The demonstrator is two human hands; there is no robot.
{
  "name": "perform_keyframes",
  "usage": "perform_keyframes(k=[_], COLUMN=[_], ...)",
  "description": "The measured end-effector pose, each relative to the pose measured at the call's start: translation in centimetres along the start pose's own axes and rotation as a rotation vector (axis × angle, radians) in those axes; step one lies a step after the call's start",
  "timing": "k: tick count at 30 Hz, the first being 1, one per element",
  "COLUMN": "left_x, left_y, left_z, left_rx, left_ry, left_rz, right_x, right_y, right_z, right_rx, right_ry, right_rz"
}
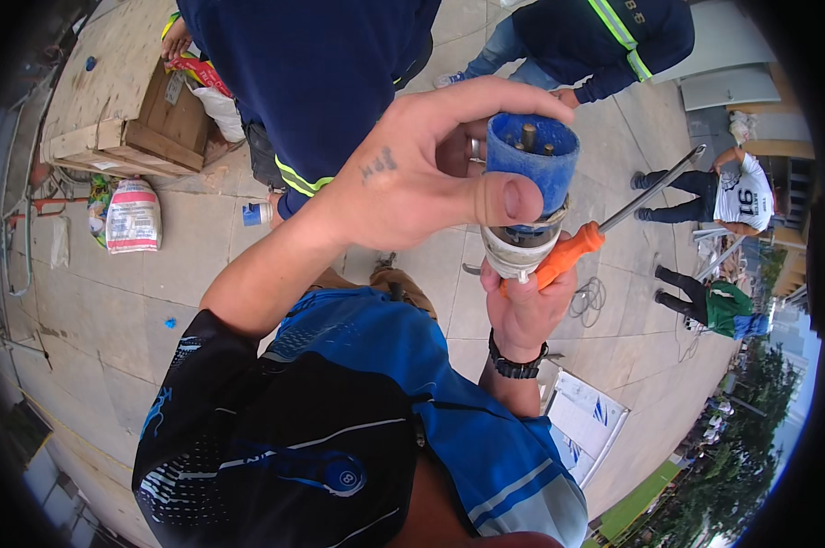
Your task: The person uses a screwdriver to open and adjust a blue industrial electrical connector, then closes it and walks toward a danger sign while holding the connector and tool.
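In front of my chest is an industrial power plug with a blue collar (551, 178) and a dirty white lower body. Brass pins show inside its open top, which tilts toward me. My left hand (410, 169) wraps round the blue collar, thumb across its near side. Below it, my right hand (526, 315) grips the white lower body together with the orange handle of a screwdriver (567, 256). The metal shaft points up and to the right, apart from the plug. The right palm and the plug's bottom end are partly hidden.
Close ahead stands a co-worker in a navy jacket (312, 82); a similar blue-and-white plug (255, 214) is by their hand. Left are a wooden crate (161, 119) and a filled sack (134, 216). Coiled wire (588, 300) and a white panel (586, 416) lie right. Other people stand beyond.
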State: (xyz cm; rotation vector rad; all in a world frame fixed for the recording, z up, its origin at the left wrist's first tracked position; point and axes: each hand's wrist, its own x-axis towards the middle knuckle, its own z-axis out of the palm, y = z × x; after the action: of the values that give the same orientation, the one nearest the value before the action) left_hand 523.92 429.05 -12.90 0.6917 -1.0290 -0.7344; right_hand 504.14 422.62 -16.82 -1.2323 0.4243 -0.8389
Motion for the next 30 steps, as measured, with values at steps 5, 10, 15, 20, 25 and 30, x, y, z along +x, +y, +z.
perform_keyframes(k=[5, 10, 15, 20, 25, 30], left_x=[0.7, 0.6, 0.5, 0.6, -0.6, -2.2], left_y=[0.6, 0.3, -0.1, -0.5, -1.9, -3.7], left_z=[-1.2, -0.3, 0.1, 0.4, 0.6, 1.3], left_rx=[0.090, 0.032, -0.021, -0.018, -0.083, -0.234], left_ry=[-0.037, 0.058, 0.082, 0.082, 0.078, 0.165], left_rz=[-0.039, -0.003, 0.009, 0.002, -0.031, -0.027], right_x=[1.5, 1.7, 1.9, 2.3, 2.2, 1.9], right_y=[0.6, 0.8, 0.6, 0.3, 0.0, 0.9], right_z=[0.8, 1.0, 0.7, 0.9, 1.0, 1.2], right_rx=[0.034, 0.025, 0.007, 0.081, 0.033, 0.022], right_ry=[0.022, 0.056, 0.033, 0.005, -0.005, -0.012], right_rz=[0.002, -0.024, -0.026, -0.043, -0.043, -0.044])
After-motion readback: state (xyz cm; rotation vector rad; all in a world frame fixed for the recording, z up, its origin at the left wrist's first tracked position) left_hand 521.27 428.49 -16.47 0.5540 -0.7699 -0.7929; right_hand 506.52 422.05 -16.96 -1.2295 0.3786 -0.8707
